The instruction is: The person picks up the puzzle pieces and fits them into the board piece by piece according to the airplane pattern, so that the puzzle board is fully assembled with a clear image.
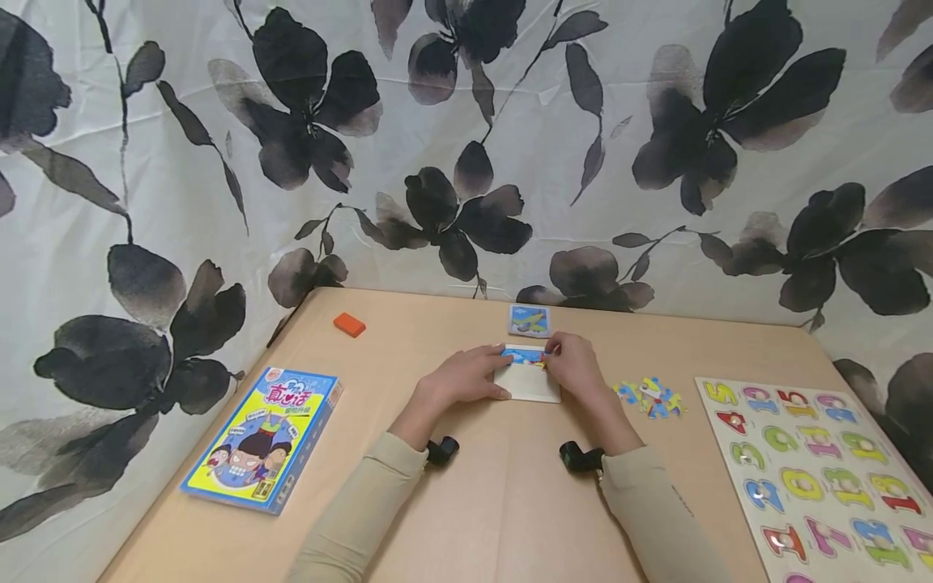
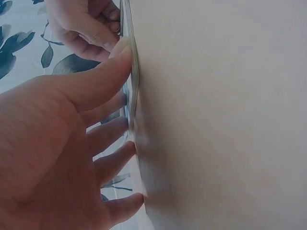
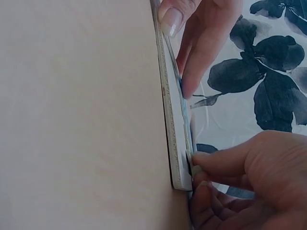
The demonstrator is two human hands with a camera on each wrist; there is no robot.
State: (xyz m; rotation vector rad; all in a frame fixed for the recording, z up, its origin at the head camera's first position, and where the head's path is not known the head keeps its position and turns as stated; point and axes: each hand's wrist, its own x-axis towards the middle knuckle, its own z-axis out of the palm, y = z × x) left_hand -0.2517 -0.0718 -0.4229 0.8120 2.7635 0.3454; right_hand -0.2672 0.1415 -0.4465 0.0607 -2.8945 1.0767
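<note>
A small white puzzle tray [image 1: 526,385] lies on the table between both hands, a strip of blue picture pieces [image 1: 521,355] along its far side. My left hand [image 1: 466,374] rests on the tray's left side, fingers spread and nearly straight, thumb at the near edge. In the left wrist view the thumb [image 2: 122,50] presses on the tray's rim. With thumb and fingertips, my right hand [image 1: 576,363] pinches a small puzzle piece [image 3: 188,160] at the tray's right end. The fingers cover most of that piece.
Loose puzzle pieces [image 1: 652,397] lie right of the right hand. Behind the tray is a picture card with an airplane [image 1: 530,321]. An orange block [image 1: 349,325] and a blue-yellow box [image 1: 262,437] stand left; a number sheet [image 1: 809,478] lies right. A floral curtain [image 1: 466,121] hangs behind.
</note>
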